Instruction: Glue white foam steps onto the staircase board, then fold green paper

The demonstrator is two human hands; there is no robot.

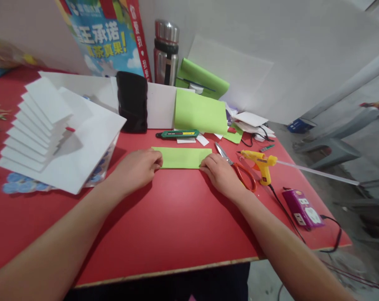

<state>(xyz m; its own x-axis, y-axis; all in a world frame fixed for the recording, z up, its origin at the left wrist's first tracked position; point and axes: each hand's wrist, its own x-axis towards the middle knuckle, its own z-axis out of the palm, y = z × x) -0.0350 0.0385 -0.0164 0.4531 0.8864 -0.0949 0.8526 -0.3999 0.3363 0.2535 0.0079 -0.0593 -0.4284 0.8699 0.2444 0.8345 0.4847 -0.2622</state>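
A folded strip of light green paper (181, 158) lies flat on the red table (173, 225). At its left end my left hand (142, 165) is closed, fingertips pinching the paper's edge. The opposite end is gripped by my right hand (219, 169), its fingers bent over the near corner. Just right of that hand are scissors with orange handles (245, 177), their blades half open to view behind my knuckles. Behind the strip lies a green utility knife (177, 133), with small white paper scraps (202, 139) beside it.
On the left sits a white folded-paper construction (35, 129). A black phone-like object (132, 102), green sheets (200, 112) and a steel thermos (166, 52) stand behind. To the right are a yellow glue gun (261, 163) with a long glue stick, and a purple power strip (302, 209) with cords.
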